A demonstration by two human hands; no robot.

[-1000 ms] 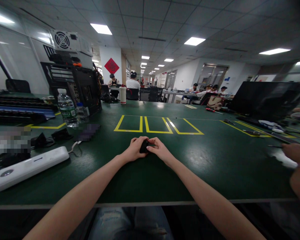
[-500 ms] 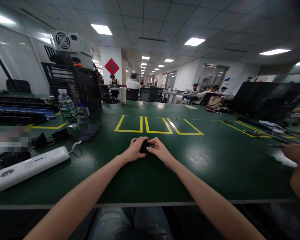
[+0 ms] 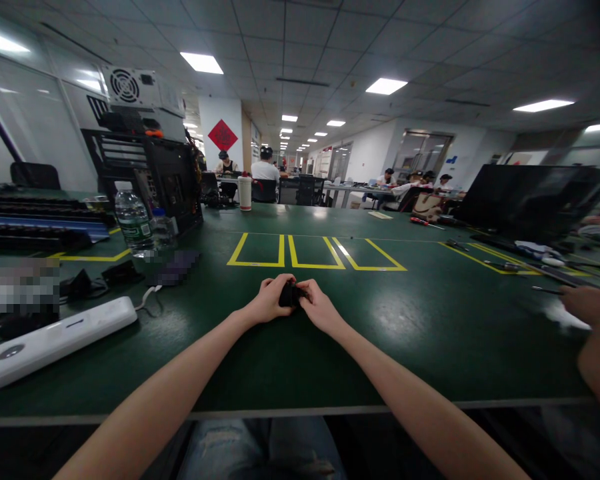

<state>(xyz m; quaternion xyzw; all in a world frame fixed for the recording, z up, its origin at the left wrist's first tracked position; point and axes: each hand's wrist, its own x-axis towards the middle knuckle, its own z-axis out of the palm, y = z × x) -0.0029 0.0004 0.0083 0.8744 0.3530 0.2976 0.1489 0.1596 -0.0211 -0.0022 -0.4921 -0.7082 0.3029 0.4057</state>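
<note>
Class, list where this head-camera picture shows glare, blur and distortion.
Head view: ceiling lights cast glare on the green table; frame corners darken and stretch; a co-worker's hand at right is smeared; left hand, right hand and small black object are sharp.

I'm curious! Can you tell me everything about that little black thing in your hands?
The little black thing is dark and blocky, too small to tell parts or material. It is close to the green table, pinched between the left hand and the right hand, which hide much of it.
</note>
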